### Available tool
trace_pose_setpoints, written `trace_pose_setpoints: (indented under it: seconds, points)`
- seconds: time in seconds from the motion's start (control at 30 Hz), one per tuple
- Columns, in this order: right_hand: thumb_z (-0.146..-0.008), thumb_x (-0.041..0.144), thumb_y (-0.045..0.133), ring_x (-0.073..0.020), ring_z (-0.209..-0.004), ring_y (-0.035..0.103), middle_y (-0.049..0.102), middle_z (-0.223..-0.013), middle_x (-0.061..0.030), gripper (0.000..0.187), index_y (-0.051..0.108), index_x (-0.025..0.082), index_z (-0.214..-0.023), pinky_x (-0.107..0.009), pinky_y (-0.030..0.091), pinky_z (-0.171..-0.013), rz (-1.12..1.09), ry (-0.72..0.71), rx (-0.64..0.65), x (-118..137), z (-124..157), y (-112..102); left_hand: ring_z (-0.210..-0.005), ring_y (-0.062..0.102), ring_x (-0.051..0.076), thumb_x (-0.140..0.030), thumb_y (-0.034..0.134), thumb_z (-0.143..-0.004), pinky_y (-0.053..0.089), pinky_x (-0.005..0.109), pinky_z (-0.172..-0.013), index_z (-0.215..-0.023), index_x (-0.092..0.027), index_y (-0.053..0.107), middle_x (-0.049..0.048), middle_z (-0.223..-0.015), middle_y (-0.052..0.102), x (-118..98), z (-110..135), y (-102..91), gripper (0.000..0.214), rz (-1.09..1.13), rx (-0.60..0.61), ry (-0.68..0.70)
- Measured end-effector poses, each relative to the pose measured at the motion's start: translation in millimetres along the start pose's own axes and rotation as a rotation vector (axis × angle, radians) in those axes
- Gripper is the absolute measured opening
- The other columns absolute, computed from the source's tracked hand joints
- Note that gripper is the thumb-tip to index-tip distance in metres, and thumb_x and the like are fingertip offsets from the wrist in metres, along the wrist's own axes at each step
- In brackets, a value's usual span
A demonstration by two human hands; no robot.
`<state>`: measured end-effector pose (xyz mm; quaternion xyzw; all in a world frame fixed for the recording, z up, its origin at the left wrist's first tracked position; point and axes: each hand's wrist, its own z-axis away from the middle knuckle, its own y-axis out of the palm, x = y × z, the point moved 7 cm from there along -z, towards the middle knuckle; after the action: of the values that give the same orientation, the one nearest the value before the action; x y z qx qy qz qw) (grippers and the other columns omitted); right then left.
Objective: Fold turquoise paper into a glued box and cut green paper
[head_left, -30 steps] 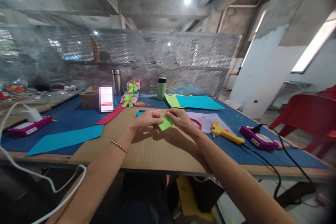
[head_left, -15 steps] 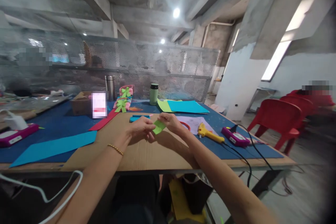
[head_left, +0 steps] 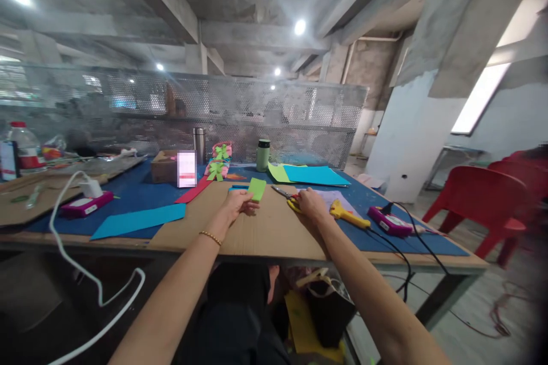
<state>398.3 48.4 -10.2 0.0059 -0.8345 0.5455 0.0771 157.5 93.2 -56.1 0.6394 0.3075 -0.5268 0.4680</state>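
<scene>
My left hand (head_left: 238,203) pinches a small light-green piece of paper (head_left: 257,189) by its lower left edge, holding it up over the brown cardboard sheet (head_left: 265,234). To its right my right hand (head_left: 312,204) is closed round the yellow and red handles of a pair of scissors (head_left: 281,191). The blades point up and left, apart from the paper. Behind the left hand lies a blue item (head_left: 238,187), partly hidden. A yellow glue gun (head_left: 351,217) rests just right of my right hand.
Blue and green sheets (head_left: 317,174) lie at the back near a green bottle (head_left: 263,156). Pink pieces with green paper bows (head_left: 217,169) stand further left, beside a cardboard box (head_left: 164,167). A blue strip (head_left: 141,220) lies left; a purple power strip (head_left: 389,222) sits right, its cable hanging over the edge.
My right hand has let go of the green paper, moved right and taken hold of the scissors. My left hand keeps the paper, now more upright. The view has turned slightly left.
</scene>
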Motion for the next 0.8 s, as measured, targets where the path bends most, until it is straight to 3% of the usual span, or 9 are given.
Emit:
trace_pose_setpoints:
  seconds: [0.1,0.27,0.4,0.53,0.63,0.8]
  points:
    - [-0.096,0.022,0.047,-0.0269,-0.103,0.062,0.066,-0.111,-0.0226,0.030,0.071,0.007,-0.105,-0.032,0.041,-0.084,0.050,-0.003,0.039,6,4,7,-0.056,0.071,0.017,-0.016,0.064,-0.090,0.050,0.021,-0.046,-0.082,-0.010,0.062,0.0083,-0.070,0.072,-2,5,-3.8,0.010,0.025,-0.023,0.002]
    - [-0.093,0.033,0.055,-0.0308,-0.107,0.062,0.066,-0.113,-0.0214,0.032,0.070,0.012,-0.111,-0.035,0.042,-0.084,0.042,-0.010,0.060,10,4,8,-0.054,0.069,0.017,-0.014,0.073,-0.083,0.050,0.023,-0.047,-0.082,-0.009,0.066,0.0085,-0.069,0.073,-2,13,-0.6,0.009,0.075,-0.058,0.007]
    - [-0.086,0.027,0.061,-0.0319,-0.104,0.064,0.068,-0.106,-0.0225,0.028,0.071,0.009,-0.106,-0.034,0.042,-0.081,-0.064,-0.006,0.058,11,0,13,-0.042,0.059,0.011,-0.012,0.078,-0.077,0.045,0.020,-0.045,-0.073,-0.007,0.067,0.0034,-0.055,0.066,3,19,1.1,0.012,0.134,-0.126,0.028]
    - [-0.079,0.024,0.065,-0.0304,-0.097,0.065,0.071,-0.098,-0.0183,0.022,0.071,0.012,-0.097,-0.032,0.043,-0.076,-0.289,-0.036,0.033,15,-3,10,-0.044,0.058,0.010,-0.013,0.079,-0.075,0.038,0.018,-0.042,-0.069,-0.009,0.065,0.0020,-0.052,0.062,5,28,-4.4,0.016,0.230,-0.196,0.053]
    - [-0.081,0.030,0.063,-0.0252,-0.091,0.066,0.072,-0.097,-0.0126,0.025,0.070,0.016,-0.101,-0.029,0.046,-0.072,-0.530,-0.060,-0.001,18,-6,3,-0.048,0.060,0.010,-0.015,0.076,-0.079,0.043,0.018,-0.047,-0.070,-0.012,0.064,0.0009,-0.054,0.062,5,36,-12.9,0.016,0.332,-0.241,0.055]
    - [-0.082,0.049,0.059,-0.0141,-0.058,0.059,0.065,-0.074,-0.0032,0.043,0.063,0.016,-0.109,-0.025,0.046,-0.053,-0.975,-0.062,0.019,24,-9,-3,-0.047,0.058,0.009,-0.013,0.064,-0.089,0.048,0.021,-0.050,-0.068,-0.012,0.060,0.0012,-0.055,0.061,9,39,-19.4,0.021,0.464,-0.280,-0.012]
